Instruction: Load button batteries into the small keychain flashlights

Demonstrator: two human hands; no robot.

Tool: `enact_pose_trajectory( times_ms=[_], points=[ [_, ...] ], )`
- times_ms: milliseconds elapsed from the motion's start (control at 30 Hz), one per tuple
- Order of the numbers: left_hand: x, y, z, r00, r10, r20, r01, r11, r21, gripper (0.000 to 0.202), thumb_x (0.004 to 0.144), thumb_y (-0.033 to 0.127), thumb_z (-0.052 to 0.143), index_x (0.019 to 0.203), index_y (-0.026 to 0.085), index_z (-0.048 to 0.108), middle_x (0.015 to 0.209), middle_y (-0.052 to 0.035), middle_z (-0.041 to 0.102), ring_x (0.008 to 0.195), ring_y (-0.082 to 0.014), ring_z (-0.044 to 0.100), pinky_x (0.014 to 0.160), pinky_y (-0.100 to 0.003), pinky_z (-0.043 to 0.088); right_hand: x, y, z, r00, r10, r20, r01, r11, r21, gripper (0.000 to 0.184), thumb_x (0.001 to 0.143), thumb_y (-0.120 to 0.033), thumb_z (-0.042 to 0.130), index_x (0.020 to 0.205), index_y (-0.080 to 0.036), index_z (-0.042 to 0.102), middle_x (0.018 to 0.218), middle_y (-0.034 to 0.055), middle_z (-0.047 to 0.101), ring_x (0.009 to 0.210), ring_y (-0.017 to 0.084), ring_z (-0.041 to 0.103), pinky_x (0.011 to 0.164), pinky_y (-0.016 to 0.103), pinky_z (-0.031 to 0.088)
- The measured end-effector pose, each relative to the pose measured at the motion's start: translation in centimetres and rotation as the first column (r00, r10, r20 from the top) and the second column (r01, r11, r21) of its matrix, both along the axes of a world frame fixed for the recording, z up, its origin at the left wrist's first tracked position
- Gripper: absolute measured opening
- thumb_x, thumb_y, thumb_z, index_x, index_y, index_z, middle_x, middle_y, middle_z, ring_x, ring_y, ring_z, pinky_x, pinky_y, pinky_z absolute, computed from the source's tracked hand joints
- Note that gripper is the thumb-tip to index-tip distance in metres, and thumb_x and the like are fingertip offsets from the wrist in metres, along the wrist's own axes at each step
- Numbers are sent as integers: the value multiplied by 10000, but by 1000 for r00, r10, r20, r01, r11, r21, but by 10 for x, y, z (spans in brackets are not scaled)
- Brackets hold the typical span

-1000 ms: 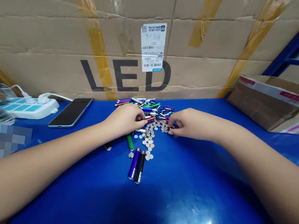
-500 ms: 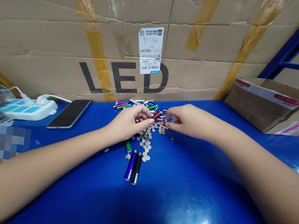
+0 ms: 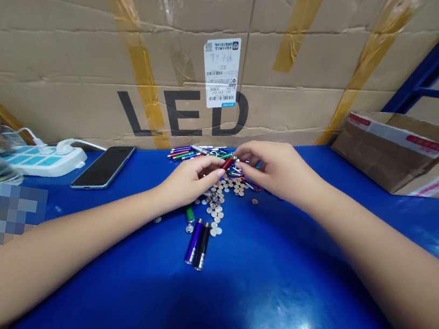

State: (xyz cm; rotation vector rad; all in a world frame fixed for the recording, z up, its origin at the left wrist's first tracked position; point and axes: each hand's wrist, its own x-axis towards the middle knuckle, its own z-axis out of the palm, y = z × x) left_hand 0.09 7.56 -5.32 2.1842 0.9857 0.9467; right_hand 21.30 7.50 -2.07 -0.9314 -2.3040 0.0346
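Observation:
My left hand pinches a small red flashlight and holds it tilted just above a scatter of button cells on the blue table. My right hand is closed in a pinch at the flashlight's upper end; what its fingertips hold there is too small to name. Behind the hands lies a pile of coloured mini flashlights with carabiner clips. Nearer me, a blue flashlight and a black flashlight lie side by side, and a green one pokes out from under my left hand.
A big cardboard box marked LED walls off the back. A phone and a white power strip lie at the left, with a blurred patch below them. An open cardboard box sits at the right by a blue rack post.
Both hands have lifted off the pile of cells. My left hand picked up the red flashlight and raised it, and my right hand came up to its top end.

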Motion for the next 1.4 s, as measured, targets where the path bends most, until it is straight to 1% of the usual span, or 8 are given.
enact_pose_trajectory(
  times_ms=[267, 467, 800, 867, 967, 1067, 1133, 1400],
  points=[
    [0, 1, -2, 1000, -14, 28, 15, 1000, -8, 298, 913, 337, 525, 1128, 151, 616, 980, -62, 688, 794, -144, 627, 724, -294, 502, -1, -1, -1, 999, 42, 18, -44, 996, 71, 228, 858, -167, 532, 999, -152, 712, 899, 56, 744, 808, 159, 668, 687, 248, 460],
    [-1, 4, -3, 1000, -14, 5, 14, 1000, 21, 281, 911, 346, 529, 1110, 166, 611, 1018, -65, 688, 874, -169, 643, 770, -316, 511, 1, 0, 0, 999, 17, 43, -21, 995, 93, 213, 854, -176, 546, 978, -164, 720, 882, 49, 747, 787, 160, 668, 679, 256, 465],
    [-1, 2, -7, 994, -76, -78, 82, 994, 73, 159, 902, 242, 514, 1053, 195, 504, 1080, -60, 675, 954, -190, 664, 842, -361, 525, 7, -2, 12, 1000, 26, 9, -27, 996, 91, 217, 873, -212, 542, 952, -196, 744, 918, 53, 751, 854, 181, 679, 759, 302, 502],
    [-1, 1, -6, 992, -67, -105, 78, 992, 96, 155, 894, 227, 525, 1043, 195, 495, 1079, -59, 674, 949, -186, 668, 836, -354, 527, 6, -4, 14, 999, 24, -22, -23, 999, 30, 228, 869, -212, 543, 971, -210, 746, 930, 44, 751, 861, 181, 679, 763, 307, 508],
    [0, 0, -4, 989, -35, -141, 54, 989, 136, 144, 882, 194, 536, 1023, 190, 504, 1046, -50, 673, 936, -177, 668, 832, -339, 525, 4, -8, 15, 996, -23, -83, 7, 984, -181, 213, 850, -260, 581, 965, -211, 752, 831, 28, 751, 761, 173, 680, 683, 292, 516],
    [0, 0, -2, 986, 7, -167, 22, 986, 167, 150, 877, 171, 541, 1023, 192, 516, 1026, -38, 676, 938, -171, 663, 839, -331, 522, 1, -11, 14, 988, -66, -140, 2, 908, -419, 197, 827, -324, 615, 907, -214, 757, 667, 4, 716, 611, 154, 651, 549, 268, 494],
    [-1, 0, -2, 982, 36, -183, -1, 982, 190, 162, 874, 163, 546, 1032, 193, 523, 1016, -33, 676, 933, -170, 660, 844, -331, 519, -1, -11, 11, 981, -70, -181, -34, 857, -514, 174, 809, -338, 636, 850, -212, 747, 631, -1, 701, 567, 144, 634, 500, 258, 478],
    [0, -2, 1, 962, 77, -263, -1, 961, 275, 150, 893, 175, 544, 1042, 186, 554, 1011, -33, 668, 930, -168, 635, 835, -306, 499, -3, -6, 4, 967, -75, -245, -90, 796, -599, 170, 785, -354, 668, 747, -188, 663, 626, 8, 694, 526, 116, 611, 462, 236, 469]
  ],
)
